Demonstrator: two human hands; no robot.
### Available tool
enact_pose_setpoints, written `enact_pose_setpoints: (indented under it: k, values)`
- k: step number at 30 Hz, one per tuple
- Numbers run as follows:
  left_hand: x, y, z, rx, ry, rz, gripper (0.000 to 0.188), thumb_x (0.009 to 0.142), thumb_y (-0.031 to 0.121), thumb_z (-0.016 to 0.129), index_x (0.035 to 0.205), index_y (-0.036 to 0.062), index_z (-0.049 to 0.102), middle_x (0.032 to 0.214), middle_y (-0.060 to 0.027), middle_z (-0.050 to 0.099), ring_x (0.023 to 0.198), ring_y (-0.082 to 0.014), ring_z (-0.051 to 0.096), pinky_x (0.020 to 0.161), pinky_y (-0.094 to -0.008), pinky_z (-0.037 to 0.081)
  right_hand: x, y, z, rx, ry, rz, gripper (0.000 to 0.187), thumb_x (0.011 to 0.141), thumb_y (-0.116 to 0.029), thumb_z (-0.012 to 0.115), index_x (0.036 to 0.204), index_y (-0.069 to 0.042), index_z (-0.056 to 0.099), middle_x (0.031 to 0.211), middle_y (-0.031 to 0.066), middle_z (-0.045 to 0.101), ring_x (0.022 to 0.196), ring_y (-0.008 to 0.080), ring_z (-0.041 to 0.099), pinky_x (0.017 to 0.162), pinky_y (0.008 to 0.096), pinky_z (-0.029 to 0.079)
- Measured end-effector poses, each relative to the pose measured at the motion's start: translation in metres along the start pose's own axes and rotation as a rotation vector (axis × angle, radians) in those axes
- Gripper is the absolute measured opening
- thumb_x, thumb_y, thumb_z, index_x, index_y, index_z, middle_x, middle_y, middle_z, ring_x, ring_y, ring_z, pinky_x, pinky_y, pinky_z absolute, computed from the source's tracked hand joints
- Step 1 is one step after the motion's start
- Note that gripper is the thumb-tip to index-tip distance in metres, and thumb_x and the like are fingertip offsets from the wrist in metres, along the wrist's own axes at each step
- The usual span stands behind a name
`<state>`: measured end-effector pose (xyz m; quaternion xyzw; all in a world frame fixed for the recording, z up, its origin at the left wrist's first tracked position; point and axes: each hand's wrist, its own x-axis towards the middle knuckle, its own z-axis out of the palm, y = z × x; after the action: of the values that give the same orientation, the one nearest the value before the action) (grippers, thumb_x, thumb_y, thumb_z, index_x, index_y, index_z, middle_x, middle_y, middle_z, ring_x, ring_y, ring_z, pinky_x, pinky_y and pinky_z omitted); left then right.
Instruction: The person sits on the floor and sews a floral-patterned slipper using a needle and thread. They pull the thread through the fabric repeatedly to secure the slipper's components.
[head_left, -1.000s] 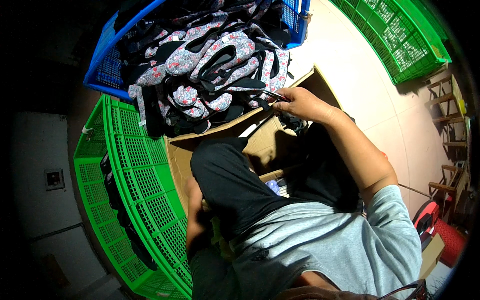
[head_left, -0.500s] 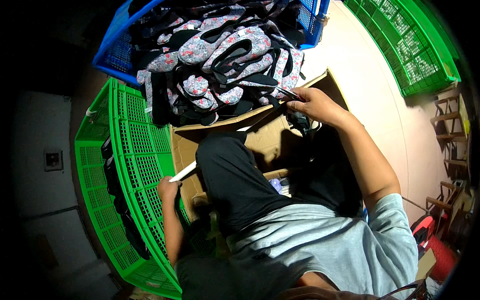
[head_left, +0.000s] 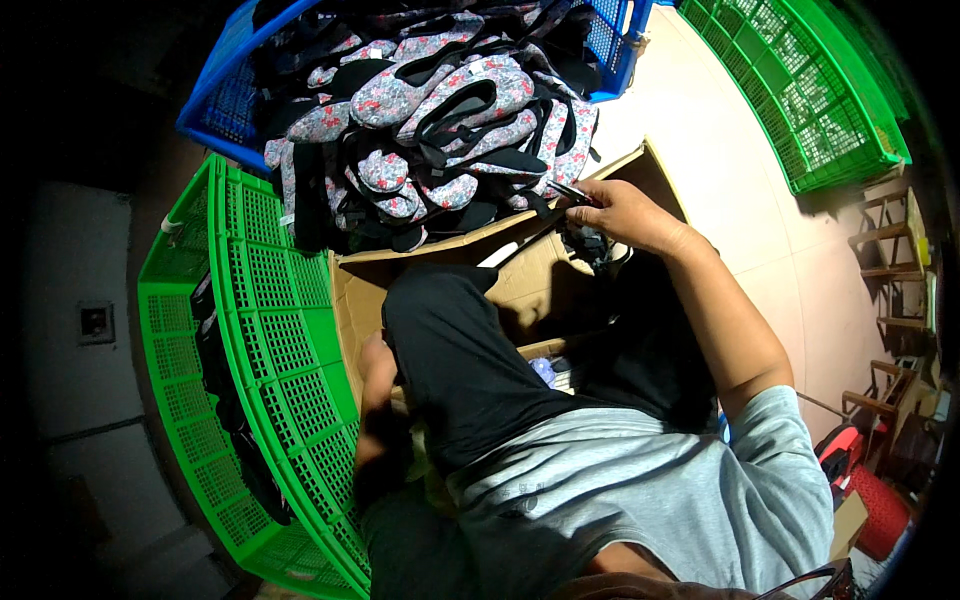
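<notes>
My right hand (head_left: 625, 212) is closed round a slim dark tool (head_left: 572, 193), whose shiny narrow tip points left toward the heap of padded pieces (head_left: 450, 120) in grey-and-red print with black trim. Just below that hand is a bunched dark item (head_left: 590, 245); its kind is unclear. My left hand (head_left: 376, 355) is low beside my bent left knee (head_left: 440, 300), its fingers mostly hidden by the leg. From behind the knee a white strip (head_left: 497, 256) sticks out over the open cardboard box (head_left: 525, 285); the knee covers the rest of it.
A blue crate (head_left: 225, 115) stands behind the heap. Tall green crates (head_left: 285, 330) stand close on my left, with dark items inside one. Another green crate (head_left: 800, 95) is at the far right, near wooden racks (head_left: 885, 245). A red basket (head_left: 880, 515) sits at the lower right.
My left hand has moved right and in against the knee, taking the white strip with it; more of its far end now shows past the knee. The right hand keeps its grip almost in place.
</notes>
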<state>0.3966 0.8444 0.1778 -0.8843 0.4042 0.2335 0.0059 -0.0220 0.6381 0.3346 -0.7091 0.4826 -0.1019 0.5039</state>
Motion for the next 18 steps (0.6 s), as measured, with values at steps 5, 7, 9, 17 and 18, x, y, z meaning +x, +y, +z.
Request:
enact_pose_setpoints:
  k: [5,7,9,17,18]
  values:
    - [0.018,-0.114,-0.006,-0.231,0.045,0.071,0.029,0.076,0.022,0.078,0.099,0.0053,0.071,0.1,-0.0173,0.069,0.094,-0.0354,0.066,0.081,-0.044,0.05,-0.003,-0.009,-0.003,-0.024,-0.023,-0.008,0.027,0.098,-0.016,0.062,0.119,0.0,0.064,0.094,0.0095,0.069,0.088,0.0139,0.062,0.085,0.0296,0.05]
    - [0.005,-0.108,-0.029,-0.153,0.056,0.002,0.034,0.069,0.018,0.085,0.098,0.0051,0.071,0.098,-0.0157,0.068,0.092,-0.0337,0.066,0.081,-0.0427,0.05,-0.004,-0.003,-0.006,0.011,0.0,0.032,0.027,0.097,-0.017,0.063,0.119,-0.001,0.064,0.093,0.0096,0.069,0.085,0.0142,0.061,0.083,0.0299,0.049]
    - [-0.01,-0.118,-0.042,-0.075,0.136,0.002,0.033,0.071,0.02,0.084,0.098,0.0052,0.071,0.097,-0.0158,0.069,0.09,-0.0335,0.067,0.08,-0.0433,0.05,-0.002,-0.002,-0.005,0.023,0.012,0.012,0.028,0.097,-0.018,0.063,0.12,-0.001,0.065,0.093,0.0097,0.068,0.083,0.0144,0.059,0.082,0.03,0.049]
    - [-0.031,-0.12,-0.033,0.047,0.062,-0.026,0.039,0.073,0.033,0.082,0.101,0.008,0.071,0.099,-0.016,0.07,0.091,-0.0352,0.066,0.081,-0.0462,0.051,-0.002,0.003,-0.001,-0.029,0.01,-0.109,0.03,0.094,-0.024,0.066,0.116,-0.003,0.065,0.09,0.017,0.069,0.085,0.0249,0.065,0.08,0.0368,0.05]
    - [-0.041,-0.092,-0.039,0.144,0.03,-0.005,0.04,0.073,0.035,0.082,0.102,0.0091,0.071,0.099,-0.0155,0.07,0.091,-0.035,0.066,0.082,-0.0465,0.051,-0.004,0.004,-0.002,-0.029,0.013,-0.102,0.03,0.094,-0.024,0.066,0.115,-0.003,0.065,0.09,0.0171,0.069,0.085,0.0252,0.065,0.08,0.037,0.05]
